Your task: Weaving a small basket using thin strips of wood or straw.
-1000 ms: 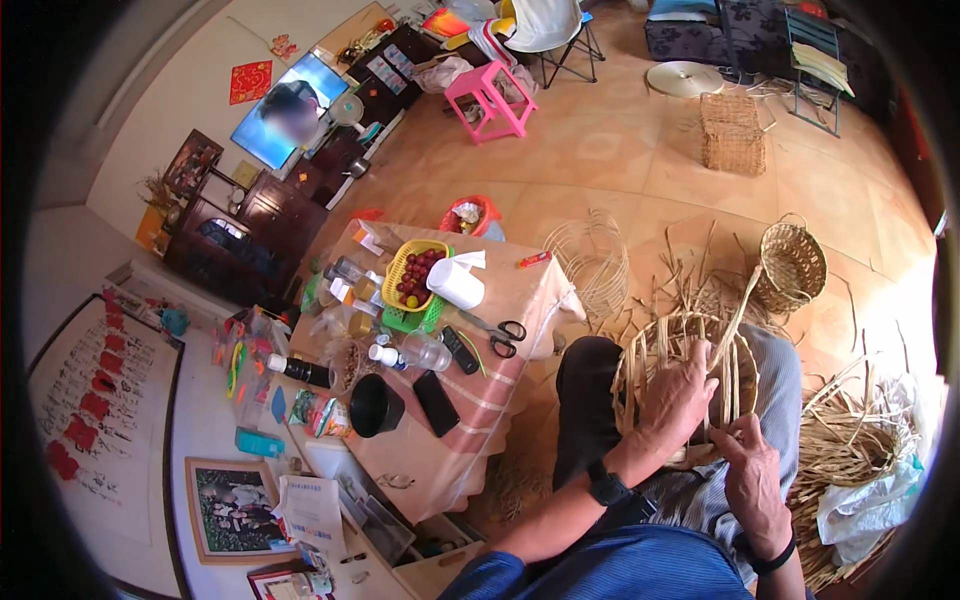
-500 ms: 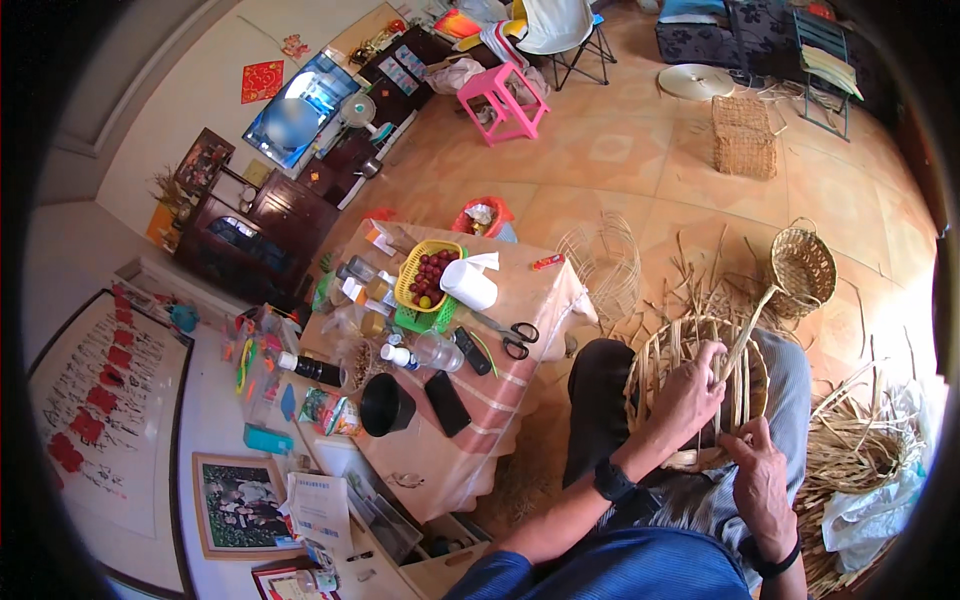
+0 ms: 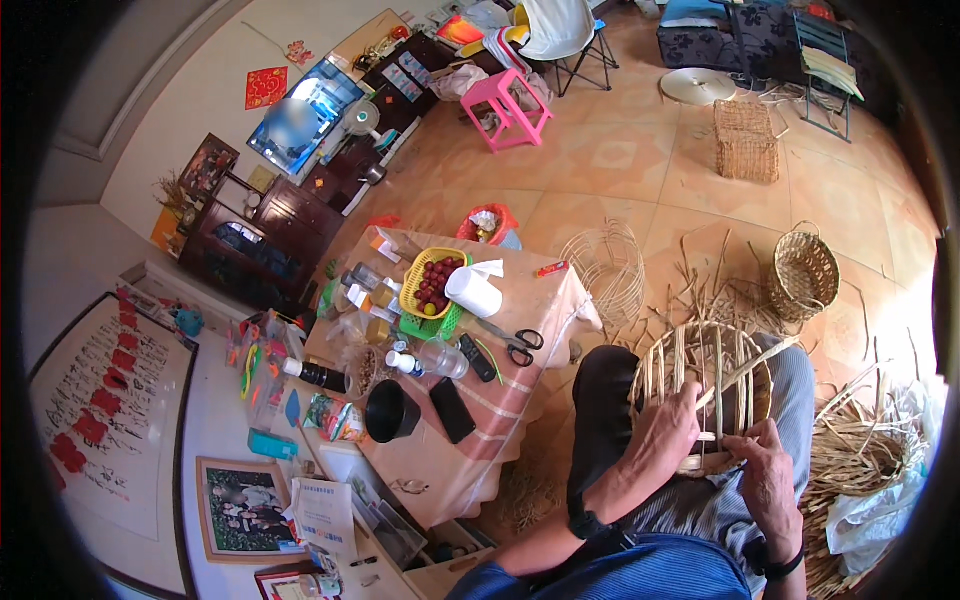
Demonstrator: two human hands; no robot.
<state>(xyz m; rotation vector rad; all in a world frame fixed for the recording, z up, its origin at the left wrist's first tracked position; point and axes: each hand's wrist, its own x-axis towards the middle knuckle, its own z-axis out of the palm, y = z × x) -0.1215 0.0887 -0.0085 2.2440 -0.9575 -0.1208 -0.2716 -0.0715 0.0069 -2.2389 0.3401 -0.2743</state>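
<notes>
A round, partly woven straw basket (image 3: 735, 375) lies on my lap, its pale ribs running lengthwise with gaps between them. My left hand (image 3: 665, 438) is closed on the end of a flat straw strip (image 3: 757, 368), which slants over the ribs toward the upper right. At the basket's near right edge, my right hand (image 3: 765, 468) grips the weave with thumb and fingers pressed together. The fingertips of both hands are partly hidden by the ribs and by the hands themselves.
A finished small basket (image 3: 805, 270) stands on the floor ahead, beside loose straw and a wire-like frame (image 3: 605, 270). A straw heap (image 3: 850, 455) and a plastic bag lie at right. The table (image 3: 480, 430) at left holds scissors (image 3: 522, 346), a black bowl, a phone and fruit.
My left hand has moved left and slightly down across the basket. The strip, which stood up toward the top, now lies lower and points right. My right hand stays at the near edge.
</notes>
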